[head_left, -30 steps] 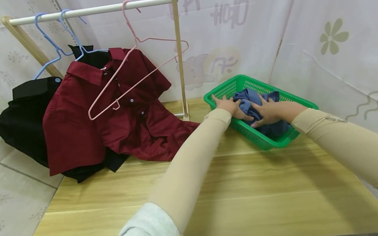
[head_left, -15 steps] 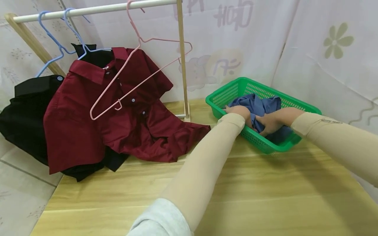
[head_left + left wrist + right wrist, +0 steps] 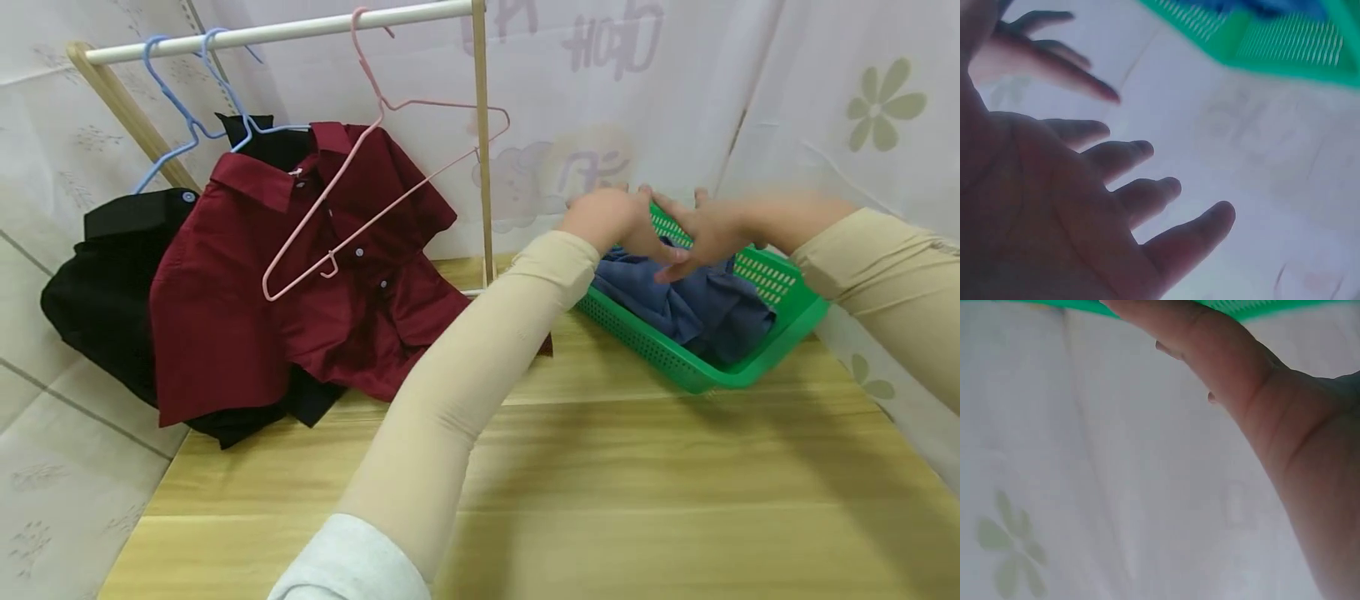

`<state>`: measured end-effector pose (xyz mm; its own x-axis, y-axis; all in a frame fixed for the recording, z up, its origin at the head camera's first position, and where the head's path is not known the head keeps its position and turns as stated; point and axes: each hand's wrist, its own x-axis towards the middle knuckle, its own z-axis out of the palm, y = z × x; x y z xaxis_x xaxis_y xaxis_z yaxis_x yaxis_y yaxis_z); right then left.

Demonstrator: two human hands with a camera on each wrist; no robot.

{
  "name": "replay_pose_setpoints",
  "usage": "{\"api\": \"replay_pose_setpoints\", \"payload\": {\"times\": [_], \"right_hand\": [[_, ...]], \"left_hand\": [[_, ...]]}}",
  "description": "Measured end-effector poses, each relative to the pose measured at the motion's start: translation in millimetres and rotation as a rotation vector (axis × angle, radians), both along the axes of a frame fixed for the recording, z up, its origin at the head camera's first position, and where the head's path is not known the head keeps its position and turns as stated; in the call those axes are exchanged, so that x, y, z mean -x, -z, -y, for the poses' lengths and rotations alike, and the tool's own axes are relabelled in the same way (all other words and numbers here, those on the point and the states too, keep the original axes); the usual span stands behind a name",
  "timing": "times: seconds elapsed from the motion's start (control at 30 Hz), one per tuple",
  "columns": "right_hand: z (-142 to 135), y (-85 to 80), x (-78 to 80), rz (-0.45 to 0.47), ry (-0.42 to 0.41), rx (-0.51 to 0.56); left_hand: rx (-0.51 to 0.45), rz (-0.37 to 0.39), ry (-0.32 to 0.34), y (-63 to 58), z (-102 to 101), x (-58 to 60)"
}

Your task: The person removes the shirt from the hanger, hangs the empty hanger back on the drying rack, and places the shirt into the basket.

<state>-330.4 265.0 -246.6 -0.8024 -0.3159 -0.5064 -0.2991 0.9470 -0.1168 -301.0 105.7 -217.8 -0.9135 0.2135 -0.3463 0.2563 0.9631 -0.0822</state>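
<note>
Both hands are raised over the green plastic basket [image 3: 660, 354], in which a crumpled blue garment [image 3: 675, 300] lies. My left hand [image 3: 611, 218] is above the basket's left end; in the left wrist view its fingers [image 3: 1194, 240] are spread and relaxed, with nothing held. Close beside it, my right hand [image 3: 708, 229] hovers over the garment with fingers extended, blurred by motion. The right wrist view shows the thumb side of the right hand [image 3: 1229, 356] in front of the basket's green rim [image 3: 1085, 306].
A rack with a white rail [image 3: 300, 33] stands at the left. On it hang a dark red shirt [image 3: 225, 250], black clothing [image 3: 112, 267] on blue hangers and a bare pink hanger [image 3: 330, 192]. The wooden table [image 3: 600, 500] extends in front; a patterned curtain [image 3: 555, 108] is behind.
Both hands have lifted out of the basket, off the blue garment, and up above it. The garment now lies lower and more spread toward the basket's near right end.
</note>
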Motion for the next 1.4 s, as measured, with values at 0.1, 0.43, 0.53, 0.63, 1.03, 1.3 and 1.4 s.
{"api": "replay_pose_setpoints", "payload": {"times": [0.1, 0.43, 0.53, 0.63, 1.03, 1.3, 1.4], "right_hand": [[16.2, -24.4, -2.0, -0.010, -0.015, -0.004], [69.9, -59.7, -17.9, -0.107, -0.211, -0.086], [84.4, -61.2, -16.8, -0.148, -0.256, -0.052], [97.4, -61.9, -13.5, -0.239, -0.314, -0.032], [127.6, -41.4, 6.2, -0.440, -0.282, 0.083], [138.5, -9.8, 10.8, -0.513, -0.171, 0.314], [145.0, -3.2, 15.4, -0.495, -0.141, 0.362]], "left_hand": [[0.023, -0.043, 0.006, -29.2, 17.8, -6.8], [0.038, -0.043, 0.009, -102.0, 115.3, -35.4], [0.063, -0.061, 0.001, -109.3, 148.9, -39.9], [0.080, -0.079, -0.042, -112.4, 182.2, -44.3], [-0.003, -0.275, -0.213, -114.1, 292.5, -58.0], [-0.049, -0.414, -0.319, -105.8, 349.3, -64.7], [-0.088, -0.456, -0.366, -99.4, 369.8, -70.6]]}}
